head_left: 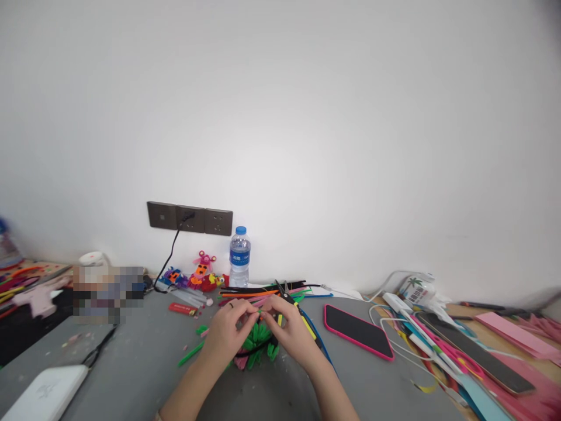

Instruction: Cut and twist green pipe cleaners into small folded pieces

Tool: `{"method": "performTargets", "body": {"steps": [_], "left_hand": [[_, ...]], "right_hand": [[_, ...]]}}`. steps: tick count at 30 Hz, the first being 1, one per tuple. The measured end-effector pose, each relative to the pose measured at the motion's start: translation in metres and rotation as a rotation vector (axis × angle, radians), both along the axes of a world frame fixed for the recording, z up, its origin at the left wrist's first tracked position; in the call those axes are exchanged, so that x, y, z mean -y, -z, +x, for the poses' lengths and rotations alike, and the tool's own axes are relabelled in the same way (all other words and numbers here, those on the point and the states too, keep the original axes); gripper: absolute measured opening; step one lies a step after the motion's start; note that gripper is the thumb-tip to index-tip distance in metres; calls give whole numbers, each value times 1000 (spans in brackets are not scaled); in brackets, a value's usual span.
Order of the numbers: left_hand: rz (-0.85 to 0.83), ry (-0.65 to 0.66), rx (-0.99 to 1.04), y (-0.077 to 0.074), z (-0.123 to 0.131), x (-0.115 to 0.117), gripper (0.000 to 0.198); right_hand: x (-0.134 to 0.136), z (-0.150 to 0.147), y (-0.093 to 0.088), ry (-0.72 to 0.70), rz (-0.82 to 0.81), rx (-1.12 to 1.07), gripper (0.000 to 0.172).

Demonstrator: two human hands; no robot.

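Observation:
My left hand [230,328] and my right hand [284,327] meet over the middle of the grey table, fingertips pinched close together. Between them shows a tiny bit of green and orange, too small to make out. Just below the fingers lies a bunch of green fuzzy loops [258,338] with some pink and a black strand. A green fuzzy stick [191,354] rests left of my left hand. Black-tipped pliers [284,292] with yellow-and-black handles lie partly behind my right hand.
A water bottle [240,258] stands against the wall, beside small fuzzy figures [201,277] and colored sticks. A pink-edged phone [358,331] lies to the right, near cables and a cluttered pile of craft strips. At the lower left is a white device [49,393] with a black cord.

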State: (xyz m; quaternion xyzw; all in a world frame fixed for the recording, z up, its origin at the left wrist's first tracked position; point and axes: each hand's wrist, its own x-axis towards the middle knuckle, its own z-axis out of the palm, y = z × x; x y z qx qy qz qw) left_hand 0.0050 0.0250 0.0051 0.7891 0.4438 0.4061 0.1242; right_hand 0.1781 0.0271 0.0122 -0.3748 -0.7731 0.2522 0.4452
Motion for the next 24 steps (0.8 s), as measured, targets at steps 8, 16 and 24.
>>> {"method": "performTargets", "body": {"steps": [8,16,24], "left_hand": [[3,12,23,2,0,-1,13],[2,36,46,5,-1,-2,13],[-2,-11,74,1,1,1,16]], "right_hand": [[0,-1,4,-15,-63,-20,17],[-1,0,6,-12,-89,-13,19],[1,-5,6,3,-45,-17,21]]}}
